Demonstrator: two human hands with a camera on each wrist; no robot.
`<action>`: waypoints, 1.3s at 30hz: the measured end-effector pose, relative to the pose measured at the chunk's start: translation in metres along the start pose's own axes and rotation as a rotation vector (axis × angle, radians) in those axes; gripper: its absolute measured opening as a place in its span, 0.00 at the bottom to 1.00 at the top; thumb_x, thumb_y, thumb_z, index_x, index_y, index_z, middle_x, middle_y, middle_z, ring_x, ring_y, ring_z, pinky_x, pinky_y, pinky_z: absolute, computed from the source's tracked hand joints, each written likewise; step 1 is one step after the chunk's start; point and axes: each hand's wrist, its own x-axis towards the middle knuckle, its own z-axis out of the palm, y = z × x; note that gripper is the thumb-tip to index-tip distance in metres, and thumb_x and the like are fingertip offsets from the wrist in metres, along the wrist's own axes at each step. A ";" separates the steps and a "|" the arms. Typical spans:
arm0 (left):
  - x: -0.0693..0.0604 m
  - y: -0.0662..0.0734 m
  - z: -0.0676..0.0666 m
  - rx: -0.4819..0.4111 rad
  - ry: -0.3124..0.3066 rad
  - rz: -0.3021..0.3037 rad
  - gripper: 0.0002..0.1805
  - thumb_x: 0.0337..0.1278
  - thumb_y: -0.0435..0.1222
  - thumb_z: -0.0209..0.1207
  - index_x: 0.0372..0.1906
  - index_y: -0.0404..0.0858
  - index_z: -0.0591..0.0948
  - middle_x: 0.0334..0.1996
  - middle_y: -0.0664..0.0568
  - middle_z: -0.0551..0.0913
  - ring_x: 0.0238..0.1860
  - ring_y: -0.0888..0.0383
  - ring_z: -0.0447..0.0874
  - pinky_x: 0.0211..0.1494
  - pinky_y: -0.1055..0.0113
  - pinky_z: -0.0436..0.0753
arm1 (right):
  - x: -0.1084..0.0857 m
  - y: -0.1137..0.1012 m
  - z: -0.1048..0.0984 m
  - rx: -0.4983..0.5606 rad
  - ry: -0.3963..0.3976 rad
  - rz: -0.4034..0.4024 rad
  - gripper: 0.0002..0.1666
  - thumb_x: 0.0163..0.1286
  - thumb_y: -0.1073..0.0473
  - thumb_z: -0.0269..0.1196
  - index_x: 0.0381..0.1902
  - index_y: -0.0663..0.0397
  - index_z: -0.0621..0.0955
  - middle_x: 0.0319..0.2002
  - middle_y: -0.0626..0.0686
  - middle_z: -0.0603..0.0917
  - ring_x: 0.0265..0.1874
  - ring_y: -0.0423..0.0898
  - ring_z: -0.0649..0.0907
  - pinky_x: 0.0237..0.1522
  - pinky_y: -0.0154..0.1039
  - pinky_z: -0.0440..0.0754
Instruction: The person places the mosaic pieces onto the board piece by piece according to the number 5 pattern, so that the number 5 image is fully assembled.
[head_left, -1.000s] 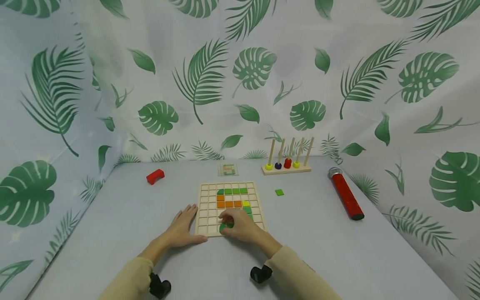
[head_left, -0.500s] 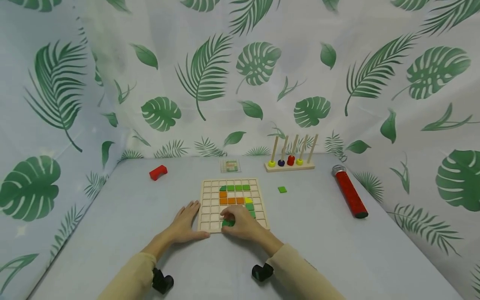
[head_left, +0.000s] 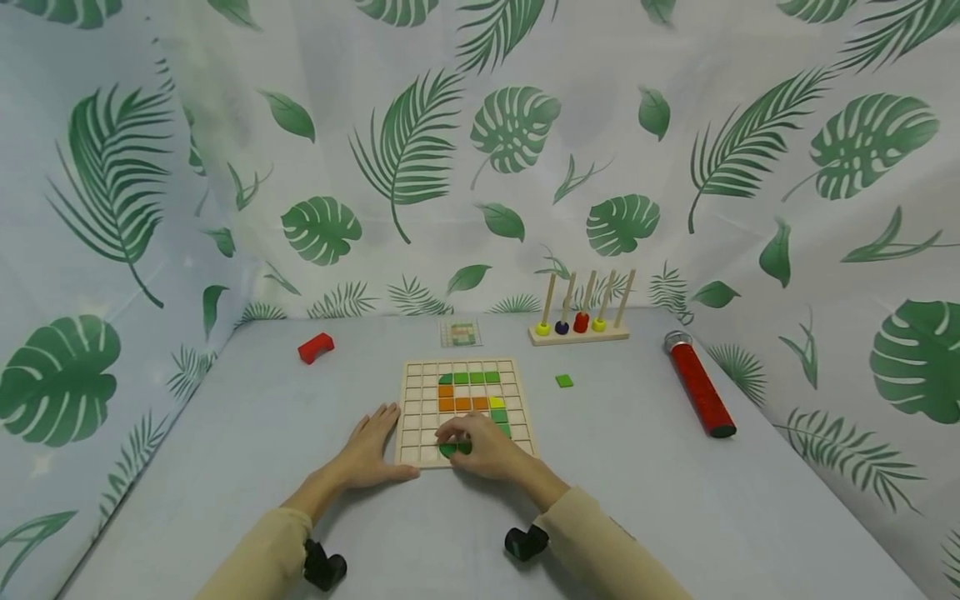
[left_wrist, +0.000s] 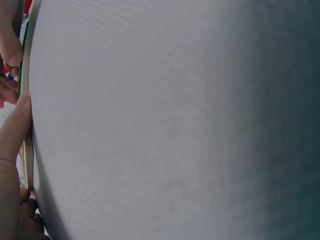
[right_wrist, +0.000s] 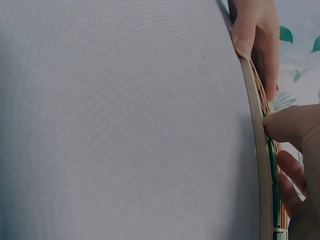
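Note:
A wooden grid board (head_left: 411, 422) lies on the table, bearing green (head_left: 477, 377), orange (head_left: 446, 391) and yellow (head_left: 497, 402) tiles. At its lower edge my right hand (head_left: 486, 448) pinches a rounded green tile (head_left: 447, 450) with thumb and curled index finger; the tile sits low against the board, partly covered by the fingers. In the right wrist view the thumb (right_wrist: 287, 124) touches the green piece beside the wooden rim. My left hand (head_left: 369, 454) rests spread at the board's left side, its thumb (left_wrist: 20, 120) against the near edge.
One loose green square tile (head_left: 564, 381) lies right of the board. Behind are a pattern card (head_left: 462, 333) and a pegged stand (head_left: 577, 337) with coloured beads. A red tube with a silver end (head_left: 701, 387) lies right; a red curved block (head_left: 316, 347) lies left.
The whole head view has shifted slightly. My right fingers have moved a little over the green tile at the board's lower edge. The left hand stays put.

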 end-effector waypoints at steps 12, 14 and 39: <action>0.002 0.000 0.000 0.005 0.014 -0.003 0.61 0.41 0.63 0.65 0.71 0.29 0.53 0.71 0.37 0.54 0.72 0.43 0.44 0.72 0.47 0.43 | -0.001 0.016 -0.012 0.109 0.157 0.077 0.16 0.59 0.64 0.67 0.46 0.58 0.80 0.42 0.50 0.82 0.40 0.44 0.80 0.42 0.35 0.81; 0.001 0.000 0.000 0.005 0.022 -0.003 0.61 0.40 0.62 0.66 0.71 0.28 0.54 0.71 0.37 0.55 0.72 0.43 0.45 0.72 0.46 0.44 | 0.001 0.024 -0.016 0.124 0.202 0.095 0.16 0.59 0.65 0.67 0.46 0.60 0.80 0.41 0.52 0.82 0.38 0.45 0.80 0.41 0.35 0.81; -0.001 0.001 0.003 -0.028 0.035 -0.012 0.62 0.38 0.63 0.66 0.71 0.27 0.54 0.71 0.36 0.55 0.72 0.42 0.45 0.72 0.45 0.44 | -0.019 0.105 -0.067 0.031 0.516 0.511 0.19 0.56 0.65 0.67 0.47 0.62 0.80 0.43 0.57 0.81 0.42 0.51 0.78 0.46 0.46 0.78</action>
